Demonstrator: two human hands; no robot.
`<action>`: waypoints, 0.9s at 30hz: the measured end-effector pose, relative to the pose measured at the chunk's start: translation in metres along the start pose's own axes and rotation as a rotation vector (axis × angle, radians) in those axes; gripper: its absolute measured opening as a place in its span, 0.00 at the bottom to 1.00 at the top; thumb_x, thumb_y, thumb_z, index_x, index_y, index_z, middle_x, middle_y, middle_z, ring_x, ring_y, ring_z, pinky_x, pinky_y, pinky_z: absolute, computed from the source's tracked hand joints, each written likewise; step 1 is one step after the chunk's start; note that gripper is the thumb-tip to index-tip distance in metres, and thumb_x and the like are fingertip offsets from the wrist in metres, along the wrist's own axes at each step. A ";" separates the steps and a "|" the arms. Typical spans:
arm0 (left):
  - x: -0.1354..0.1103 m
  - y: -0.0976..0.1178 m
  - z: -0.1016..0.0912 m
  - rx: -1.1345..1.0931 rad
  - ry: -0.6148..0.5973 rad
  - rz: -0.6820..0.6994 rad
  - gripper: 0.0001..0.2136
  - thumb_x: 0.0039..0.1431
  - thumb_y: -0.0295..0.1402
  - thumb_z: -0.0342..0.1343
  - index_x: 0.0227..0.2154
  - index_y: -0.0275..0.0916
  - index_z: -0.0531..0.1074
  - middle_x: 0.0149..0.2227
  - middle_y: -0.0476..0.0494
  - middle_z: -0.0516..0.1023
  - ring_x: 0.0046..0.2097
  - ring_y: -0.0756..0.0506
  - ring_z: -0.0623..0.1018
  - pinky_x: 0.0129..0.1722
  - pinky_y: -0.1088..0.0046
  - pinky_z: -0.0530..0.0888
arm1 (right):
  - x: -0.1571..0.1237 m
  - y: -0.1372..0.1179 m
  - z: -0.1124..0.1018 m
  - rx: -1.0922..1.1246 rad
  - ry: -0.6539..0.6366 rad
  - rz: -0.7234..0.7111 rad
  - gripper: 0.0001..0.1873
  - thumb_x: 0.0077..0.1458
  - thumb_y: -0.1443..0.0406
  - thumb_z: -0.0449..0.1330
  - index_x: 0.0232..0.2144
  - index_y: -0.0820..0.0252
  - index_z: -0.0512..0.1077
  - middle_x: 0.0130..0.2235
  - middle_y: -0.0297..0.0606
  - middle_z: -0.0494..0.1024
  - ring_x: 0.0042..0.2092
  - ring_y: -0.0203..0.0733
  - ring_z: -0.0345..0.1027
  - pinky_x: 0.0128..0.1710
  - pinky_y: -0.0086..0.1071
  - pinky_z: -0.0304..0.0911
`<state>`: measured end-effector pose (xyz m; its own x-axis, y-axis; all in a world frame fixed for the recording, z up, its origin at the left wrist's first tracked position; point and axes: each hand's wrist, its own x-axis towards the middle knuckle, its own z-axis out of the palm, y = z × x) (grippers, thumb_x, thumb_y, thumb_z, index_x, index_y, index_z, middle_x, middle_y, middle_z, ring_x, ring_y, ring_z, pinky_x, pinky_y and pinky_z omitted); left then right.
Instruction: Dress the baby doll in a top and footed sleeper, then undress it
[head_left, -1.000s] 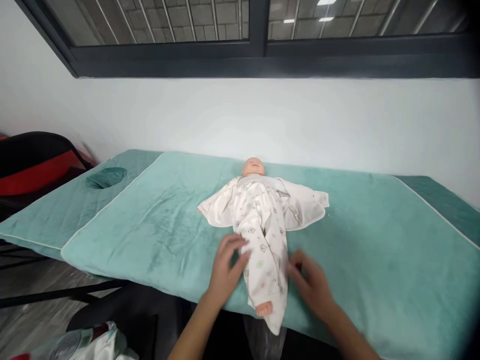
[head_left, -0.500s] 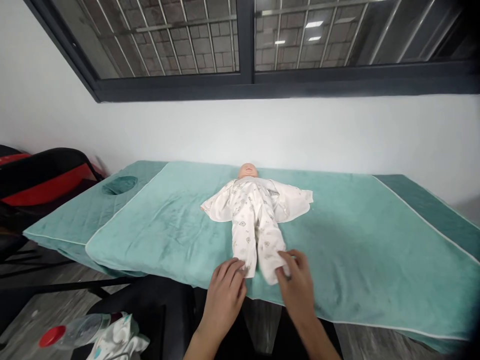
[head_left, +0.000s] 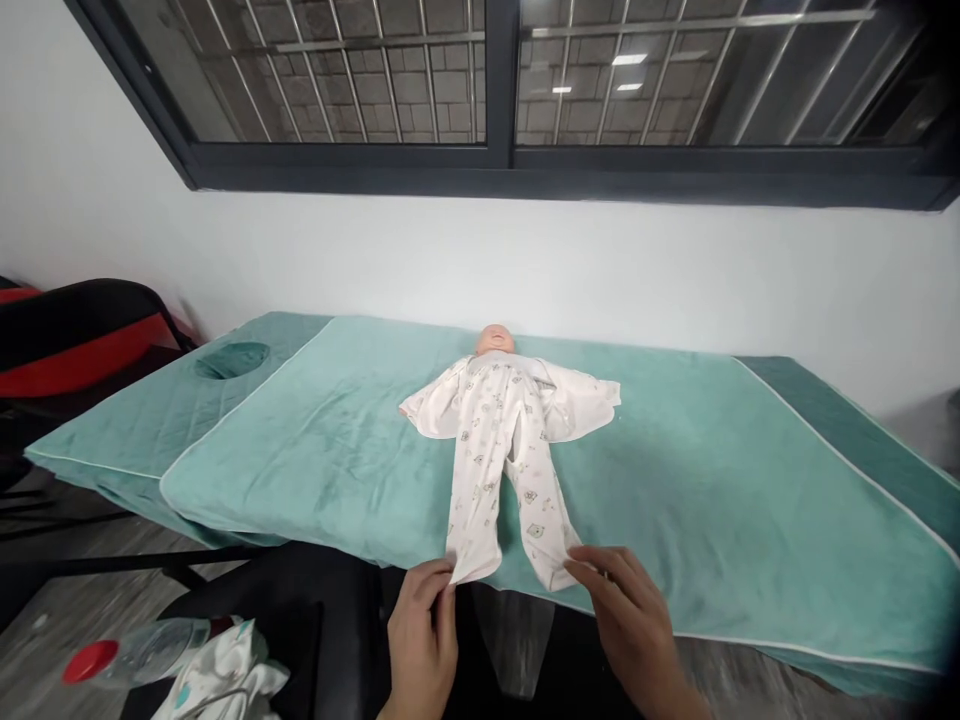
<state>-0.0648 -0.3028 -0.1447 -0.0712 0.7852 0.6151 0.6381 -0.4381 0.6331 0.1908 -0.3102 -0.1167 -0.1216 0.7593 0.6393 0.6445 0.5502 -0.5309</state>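
On the green-covered bed (head_left: 675,480), in the head view, a doll (head_left: 495,340) is lying face up, with its head near the white wall (head_left: 465,250) and its legs pointing toward the person. A pale top (head_left: 581,405) is spreading its sleeves out to both sides. Printed white trousers (head_left: 480,480) are covering the front of the body and both legs; the two trouser legs are standing apart, with green fabric showing between them, and their hems are reaching the bed's near edge.

The left hand (head_left: 420,630) is pinching the outer corner of one hem between thumb and fingers. The right hand (head_left: 630,610) is pinching the outer edge of the other leg near its hem, its fingers bunched together.

Toward the lower left, a clear bottle (head_left: 154,648) with a red cap is lying beside a crumpled patterned cloth (head_left: 229,675) on a dark seat (head_left: 349,620). A black-and-red chair (head_left: 90,345) is standing past the bed's left end, and a barred window (head_left: 499,170) is running along the wall above.
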 end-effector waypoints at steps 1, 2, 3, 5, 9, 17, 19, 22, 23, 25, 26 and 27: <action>-0.004 -0.002 0.000 0.011 0.005 -0.024 0.10 0.61 0.25 0.50 0.41 0.47 0.68 0.40 0.43 0.77 0.41 0.42 0.79 0.37 0.63 0.78 | 0.000 -0.003 0.002 0.015 0.009 0.003 0.30 0.59 0.77 0.53 0.54 0.38 0.71 0.45 0.39 0.80 0.42 0.48 0.75 0.37 0.44 0.72; -0.008 -0.004 0.001 0.028 -0.006 -0.047 0.09 0.61 0.26 0.50 0.40 0.47 0.69 0.39 0.44 0.77 0.40 0.42 0.79 0.37 0.62 0.78 | 0.000 -0.004 0.005 0.026 -0.004 0.007 0.29 0.59 0.77 0.53 0.55 0.39 0.70 0.45 0.39 0.80 0.42 0.49 0.75 0.37 0.45 0.72; -0.011 -0.006 0.002 0.045 -0.033 -0.065 0.08 0.61 0.27 0.50 0.40 0.47 0.69 0.38 0.44 0.77 0.40 0.41 0.79 0.36 0.62 0.79 | -0.001 -0.005 0.008 0.031 -0.036 0.013 0.28 0.59 0.76 0.53 0.55 0.40 0.70 0.45 0.39 0.80 0.42 0.49 0.75 0.38 0.45 0.72; -0.018 -0.009 0.007 0.075 -0.102 -0.092 0.09 0.62 0.28 0.50 0.40 0.48 0.71 0.39 0.43 0.77 0.41 0.40 0.79 0.38 0.60 0.79 | -0.005 -0.002 0.014 0.027 -0.096 0.036 0.25 0.60 0.73 0.54 0.54 0.41 0.70 0.45 0.39 0.80 0.43 0.49 0.75 0.39 0.46 0.73; -0.021 -0.003 0.017 0.093 -0.171 -0.089 0.17 0.62 0.29 0.51 0.53 0.49 0.69 0.52 0.37 0.72 0.53 0.37 0.75 0.48 0.54 0.78 | -0.023 0.009 0.023 -0.016 -0.038 0.152 0.23 0.59 0.66 0.60 0.56 0.44 0.68 0.50 0.43 0.76 0.50 0.53 0.73 0.45 0.47 0.74; 0.027 0.031 0.056 0.080 -0.233 -0.190 0.19 0.62 0.33 0.54 0.56 0.45 0.66 0.67 0.37 0.53 0.65 0.33 0.63 0.51 0.51 0.76 | 0.008 0.001 0.047 0.039 -0.033 0.614 0.26 0.63 0.54 0.53 0.60 0.55 0.59 0.57 0.48 0.69 0.55 0.51 0.69 0.49 0.44 0.71; 0.033 0.034 0.061 0.062 -0.291 -0.231 0.18 0.64 0.32 0.51 0.57 0.46 0.66 0.69 0.39 0.50 0.65 0.34 0.64 0.50 0.55 0.78 | 0.027 -0.005 0.053 -0.026 -0.159 0.682 0.26 0.62 0.52 0.53 0.59 0.56 0.60 0.54 0.47 0.71 0.51 0.53 0.71 0.47 0.44 0.70; 0.030 0.030 0.062 -0.016 -0.318 -0.277 0.17 0.67 0.30 0.45 0.57 0.47 0.66 0.70 0.41 0.47 0.64 0.39 0.66 0.50 0.61 0.78 | 0.045 -0.015 0.060 -0.131 -0.293 0.698 0.30 0.60 0.52 0.55 0.60 0.57 0.60 0.55 0.48 0.71 0.50 0.58 0.71 0.46 0.47 0.68; 0.028 0.028 0.061 -0.041 -0.306 -0.281 0.17 0.67 0.29 0.43 0.56 0.47 0.66 0.71 0.42 0.47 0.64 0.39 0.66 0.51 0.62 0.78 | 0.047 -0.017 0.062 -0.149 -0.298 0.705 0.31 0.59 0.52 0.55 0.61 0.57 0.59 0.55 0.49 0.70 0.49 0.58 0.71 0.46 0.47 0.67; 0.023 0.022 0.060 -0.080 -0.265 -0.285 0.17 0.68 0.29 0.42 0.56 0.46 0.67 0.70 0.42 0.50 0.65 0.40 0.65 0.55 0.61 0.75 | 0.047 -0.021 0.068 -0.167 -0.272 0.707 0.33 0.58 0.52 0.56 0.62 0.58 0.57 0.55 0.49 0.70 0.49 0.58 0.71 0.45 0.47 0.67; 0.020 0.020 0.060 -0.098 -0.244 -0.292 0.17 0.68 0.29 0.42 0.56 0.47 0.67 0.70 0.43 0.52 0.66 0.41 0.64 0.56 0.60 0.74 | 0.045 -0.023 0.073 -0.177 -0.243 0.697 0.34 0.58 0.53 0.56 0.63 0.58 0.57 0.54 0.49 0.70 0.50 0.58 0.70 0.46 0.48 0.67; 0.019 0.019 0.060 -0.117 -0.224 -0.303 0.17 0.68 0.29 0.43 0.56 0.47 0.66 0.69 0.43 0.54 0.66 0.41 0.64 0.58 0.60 0.73 | 0.042 -0.024 0.078 -0.189 -0.206 0.682 0.34 0.57 0.54 0.57 0.63 0.58 0.56 0.54 0.50 0.70 0.51 0.59 0.69 0.47 0.48 0.67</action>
<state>-0.0082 -0.2700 -0.1499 -0.0661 0.9570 0.2826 0.5212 -0.2084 0.8276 0.1118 -0.2648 -0.1207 0.2254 0.9714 0.0744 0.7443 -0.1224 -0.6566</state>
